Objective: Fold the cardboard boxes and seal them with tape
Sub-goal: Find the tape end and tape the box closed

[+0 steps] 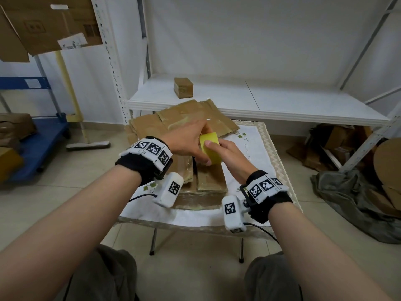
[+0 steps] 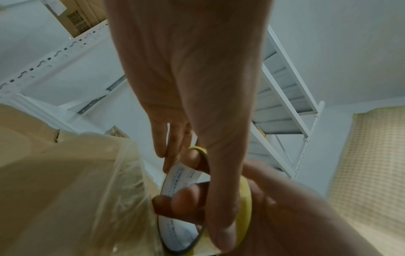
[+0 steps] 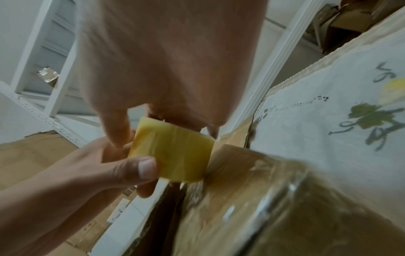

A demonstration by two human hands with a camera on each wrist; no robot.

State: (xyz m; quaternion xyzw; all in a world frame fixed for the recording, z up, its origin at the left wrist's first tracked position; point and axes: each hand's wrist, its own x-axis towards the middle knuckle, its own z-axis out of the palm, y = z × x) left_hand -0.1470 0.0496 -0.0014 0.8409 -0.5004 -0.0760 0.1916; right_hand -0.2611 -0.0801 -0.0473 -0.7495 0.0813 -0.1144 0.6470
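**Two hands hold one yellow tape roll over the box**

One roll of yellow tape (image 1: 211, 148) is held up in the air, just above a cardboard box (image 1: 209, 178) on the surface (image 1: 258, 153). The roll lies on its side, so its round hole points left and right, toward each hand. The left hand (image 1: 184, 140) grips it from the left, with the thumb on the yellow band and fingers inside the hole. The right hand (image 1: 231, 154) holds it from the right, thumb on top and fingers curled under.

Inside the roll is a white ring (image 2: 175, 181) with blue print, too blurry to read.

The box under the roll has two top flaps, closed with a dark gap between them. Behind it lies a pile of flat cardboard (image 1: 182, 121); I cannot count the sheets. One small taped box (image 1: 183, 87) stands on the white shelf (image 1: 282, 101) behind. The cloth on the surface has green leaves and small writing, too small to read.
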